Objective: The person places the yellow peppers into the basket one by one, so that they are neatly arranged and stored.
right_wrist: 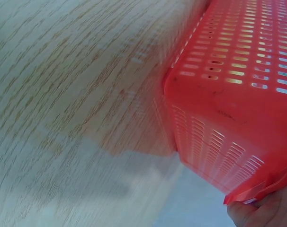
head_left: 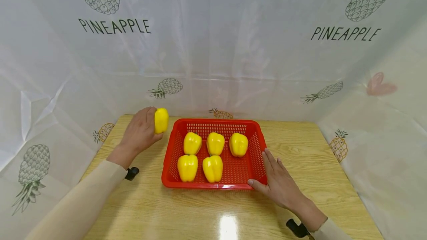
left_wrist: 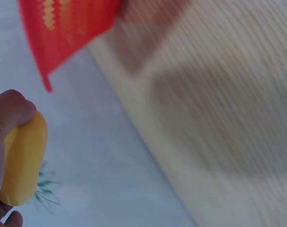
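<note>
My left hand [head_left: 139, 129] holds a yellow bell pepper [head_left: 161, 120] off the left side of a red plastic basket [head_left: 190, 185], above the table's back left. In the left wrist view, the thumb [left_wrist: 15, 108] presses on one end of that pepper [left_wrist: 24, 158], and fingertips show below it. Several yellow bell peppers lie inside the basket in two rows; one of these is a front pepper [head_left: 212, 168]. At the basket's right side rests my right hand [head_left: 281, 184], its fingers extended along the rim and its thumb on the front corner.
The basket stands on a light wooden table [head_left: 300, 151]. A pale sheet [head_left: 213, 47] printed with pineapples hangs behind the table and along both sides. In the right wrist view, the basket's slotted wall [right_wrist: 219, 104] rises from the wood.
</note>
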